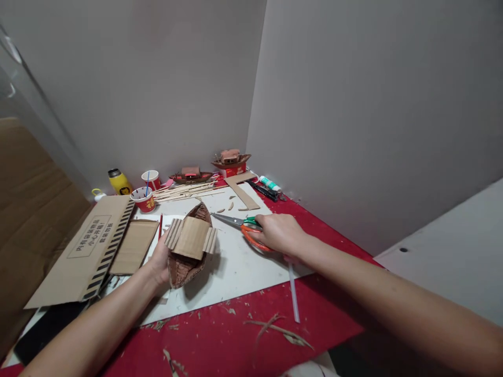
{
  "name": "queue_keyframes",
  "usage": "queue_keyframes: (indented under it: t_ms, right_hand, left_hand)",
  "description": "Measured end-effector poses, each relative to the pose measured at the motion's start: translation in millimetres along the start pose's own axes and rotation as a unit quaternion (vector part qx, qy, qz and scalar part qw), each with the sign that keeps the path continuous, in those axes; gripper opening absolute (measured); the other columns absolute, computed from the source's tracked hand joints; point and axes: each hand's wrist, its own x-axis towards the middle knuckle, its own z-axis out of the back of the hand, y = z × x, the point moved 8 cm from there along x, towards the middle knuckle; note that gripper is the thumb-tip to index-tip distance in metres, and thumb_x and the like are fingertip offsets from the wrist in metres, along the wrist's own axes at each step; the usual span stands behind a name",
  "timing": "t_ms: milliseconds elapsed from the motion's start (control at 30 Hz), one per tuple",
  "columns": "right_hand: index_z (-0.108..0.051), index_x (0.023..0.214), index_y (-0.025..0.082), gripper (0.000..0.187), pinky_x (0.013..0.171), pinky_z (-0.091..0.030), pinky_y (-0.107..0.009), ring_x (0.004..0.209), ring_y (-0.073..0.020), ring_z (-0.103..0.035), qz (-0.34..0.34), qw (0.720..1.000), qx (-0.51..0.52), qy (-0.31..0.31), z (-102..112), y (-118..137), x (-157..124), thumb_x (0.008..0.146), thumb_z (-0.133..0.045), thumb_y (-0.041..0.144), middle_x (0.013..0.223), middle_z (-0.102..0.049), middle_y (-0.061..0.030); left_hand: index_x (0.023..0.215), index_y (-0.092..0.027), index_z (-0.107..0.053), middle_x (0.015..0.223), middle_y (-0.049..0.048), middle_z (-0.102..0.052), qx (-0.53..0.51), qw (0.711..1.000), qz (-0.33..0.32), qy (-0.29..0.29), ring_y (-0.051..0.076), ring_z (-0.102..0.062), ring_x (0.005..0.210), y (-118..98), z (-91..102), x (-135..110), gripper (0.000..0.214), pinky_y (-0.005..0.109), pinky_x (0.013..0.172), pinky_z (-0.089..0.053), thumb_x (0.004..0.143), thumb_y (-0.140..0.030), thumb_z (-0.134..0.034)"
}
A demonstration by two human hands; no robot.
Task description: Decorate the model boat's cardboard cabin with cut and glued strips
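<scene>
My left hand holds a brown cardboard boat hull from its left side, above the white board. A folded corrugated cardboard piece lies across the top of the hull like a roof. My right hand is closed over the orange and green handles of a pair of scissors, whose blades point left toward the boat and rest on the white board.
Flat cardboard sheets lie at the left. At the back stand a yellow bottle, two red paper cups, wooden sticks, two finished model boats and a glue tube. A white straw and scraps lie on the red tablecloth.
</scene>
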Motion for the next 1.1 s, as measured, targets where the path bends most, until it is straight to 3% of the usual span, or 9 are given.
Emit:
queue_keyframes:
  t_ms: [200,400,467,567,633,700,900,1000,1100]
  right_hand:
    - [-0.067,0.091,0.015,0.031,0.06,-0.044,-0.03,0.075,-0.0262,-0.069,0.041,0.999,0.032,0.0,-7.1,9.9,8.3,0.091,-0.051,0.043,0.083,-0.072,-0.0135]
    - [-0.067,0.106,0.016,0.025,0.076,-0.05,-0.031,0.098,-0.0228,-0.066,0.095,0.987,0.117,-0.051,21.2,19.8,7.0,0.095,-0.052,0.033,0.11,-0.07,-0.0121]
    - [-0.067,0.104,0.019,0.021,0.079,-0.05,-0.027,0.094,-0.0166,-0.066,0.134,0.967,0.206,-0.07,35.2,32.2,4.2,0.095,-0.052,0.03,0.105,-0.072,-0.0061]
    - [-0.07,0.093,0.019,0.013,0.074,-0.05,-0.025,0.082,-0.0139,-0.066,0.199,0.887,0.406,-0.097,56.2,52.7,-1.5,0.09,-0.059,0.024,0.089,-0.073,-0.0018]
    - [-0.071,0.093,0.019,0.012,0.071,-0.049,-0.024,0.081,-0.0139,-0.065,0.218,0.856,0.462,-0.086,61.8,64.4,-2.5,0.088,-0.061,0.022,0.088,-0.073,-0.0015]
    - [-0.071,0.096,0.019,0.013,0.072,-0.049,-0.025,0.083,-0.0145,-0.065,0.231,0.847,0.475,-0.065,63.8,73.7,-2.1,0.087,-0.062,0.021,0.091,-0.073,-0.0025]
    - [-0.07,0.105,0.019,0.019,0.085,-0.05,-0.03,0.093,-0.0153,-0.063,0.312,0.815,0.487,0.035,61.5,93.3,-6.5,0.087,-0.066,0.018,0.1,-0.068,-0.0053]
    - [-0.071,0.104,0.018,0.018,0.084,-0.05,-0.029,0.092,-0.0143,-0.063,0.318,0.803,0.498,0.074,54.4,96.4,-7.8,0.086,-0.067,0.016,0.099,-0.066,-0.0047]
    - [-0.072,0.094,0.018,0.01,0.08,-0.05,-0.027,0.088,-0.013,-0.062,0.309,0.803,0.502,0.089,47.6,96.9,-7.4,0.086,-0.068,0.016,0.094,-0.063,-0.0032]
  left_hand:
    - [0.104,-0.008,-0.067,0.086,0.0152,-0.077,0.006,1.0,-0.005,-0.012,0.027,-0.072,0.076,-1.5,4.0,8.1,0.04,0.039,0.073,-0.057,0.091,-0.04,-0.049]
    - [0.101,-0.007,-0.069,0.085,0.0142,-0.077,0.014,0.999,0.037,-0.004,0.026,-0.072,0.075,12.9,0.7,8.7,0.039,0.037,0.073,-0.055,0.091,-0.038,-0.049]
    - [0.104,-0.006,-0.069,0.087,0.0148,-0.077,0.028,0.998,0.053,-0.025,0.026,-0.072,0.076,19.9,2.3,6.9,0.038,0.037,0.074,-0.055,0.091,-0.036,-0.05]
    - [0.103,-0.006,-0.07,0.086,0.0135,-0.077,0.052,0.996,0.056,-0.043,0.024,-0.071,0.073,27.5,2.6,4.3,0.034,0.035,0.074,-0.054,0.091,-0.032,-0.051]
    - [0.101,-0.008,-0.071,0.083,0.0112,-0.077,0.066,0.996,0.041,-0.035,0.022,-0.07,0.07,29.9,0.3,3.5,0.029,0.033,0.076,-0.053,0.091,-0.029,-0.053]
    - [0.101,-0.01,-0.072,0.083,0.0104,-0.077,0.083,0.996,0.014,-0.02,0.021,-0.07,0.071,30.3,-2.2,3.1,0.026,0.031,0.08,-0.052,0.09,-0.026,-0.055]
    - [0.104,-0.015,-0.074,0.115,0.0096,-0.072,0.166,0.978,-0.123,0.002,0.02,-0.062,0.112,15.4,-8.3,-4.3,0.02,0.02,0.091,-0.046,0.087,-0.02,-0.064]
    - [0.101,-0.016,-0.075,0.109,0.0075,-0.074,0.193,0.974,-0.121,-0.007,0.02,-0.059,0.118,13.4,-9.9,-7.3,0.019,0.018,0.093,-0.045,0.087,-0.019,-0.063]
    - [0.1,-0.018,-0.075,0.103,0.0057,-0.076,0.141,0.984,-0.109,-0.008,0.02,-0.055,0.124,14.6,-8.0,-6.1,0.021,0.016,0.091,-0.045,0.086,-0.012,-0.062]
